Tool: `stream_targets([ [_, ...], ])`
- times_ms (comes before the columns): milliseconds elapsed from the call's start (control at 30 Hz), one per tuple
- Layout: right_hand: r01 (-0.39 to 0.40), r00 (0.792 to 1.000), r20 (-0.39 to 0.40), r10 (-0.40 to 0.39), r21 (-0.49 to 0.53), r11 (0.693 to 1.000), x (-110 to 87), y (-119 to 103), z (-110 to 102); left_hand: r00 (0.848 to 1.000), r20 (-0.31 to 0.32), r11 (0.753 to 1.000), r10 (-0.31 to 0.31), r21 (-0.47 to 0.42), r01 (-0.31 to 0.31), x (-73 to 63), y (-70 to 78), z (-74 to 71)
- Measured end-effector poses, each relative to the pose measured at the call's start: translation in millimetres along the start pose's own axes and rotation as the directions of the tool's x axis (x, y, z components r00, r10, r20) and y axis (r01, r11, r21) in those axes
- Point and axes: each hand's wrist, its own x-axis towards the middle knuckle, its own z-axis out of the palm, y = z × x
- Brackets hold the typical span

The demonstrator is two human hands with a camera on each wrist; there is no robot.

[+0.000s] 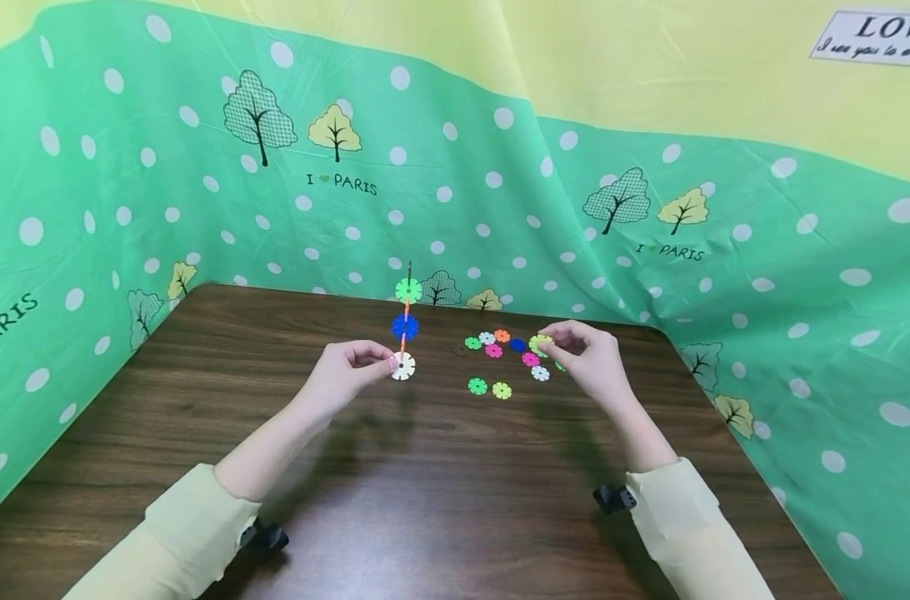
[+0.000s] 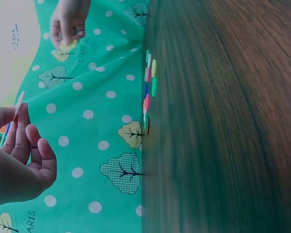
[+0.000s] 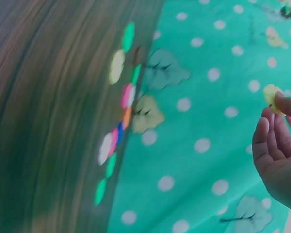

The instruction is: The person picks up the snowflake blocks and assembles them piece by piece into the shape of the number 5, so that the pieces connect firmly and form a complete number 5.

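In the head view my left hand (image 1: 346,371) pinches a white notched disc (image 1: 404,367) between thumb and fingers. That disc is the lowest of an upright chain. Above it come an edge-on orange disc (image 1: 403,347), a blue disc (image 1: 406,327), another edge-on orange one and a green disc (image 1: 407,291), topped by a dark edge-on piece (image 1: 409,272). To the right, my right hand (image 1: 596,360) holds a yellow notched disc (image 1: 539,343) by its edge. It is raised off the table, as the right wrist view shows. Fingers hide part of each held disc.
Several loose notched discs, among them a pink one (image 1: 493,351) and an orange one (image 1: 502,335), lie on the brown wooden table (image 1: 425,500) near its back edge. A green disc (image 1: 477,386) and a yellow one lie nearer. A polka-dot green curtain (image 1: 455,225) surrounds the table.
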Motion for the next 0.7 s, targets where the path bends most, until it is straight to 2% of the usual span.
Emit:
stream_targets([
  [200, 0.015, 0.999, -0.029, -0.013, 0.1, 0.995, -10.1, -50.3, 2.1, 1.0, 0.004, 1.0, -0.002, 0.004, 0.002, -0.1, 3.8, 0.8],
  [333, 0.073, 0.996, -0.06, -0.065, 0.134, 0.988, -17.9, -80.5, 6.6, 1.0, 0.006, 1.0, -0.008, 0.0, 0.008, -0.2, 6.9, 2.3],
  [500, 0.132, 0.989, -0.088, -0.117, 0.184, 0.974, -25.3, -98.7, 18.4, 1.0, 0.006, 1.0, 0.006, -0.003, -0.006, 1.6, 8.4, 5.5],
  [700, 0.214, 0.976, -0.078, -0.201, 0.238, 0.947, -31.6, -106.7, 36.7, 1.0, 0.0, 1.0, 0.013, -0.003, -0.013, 2.6, 9.1, 8.8],
])
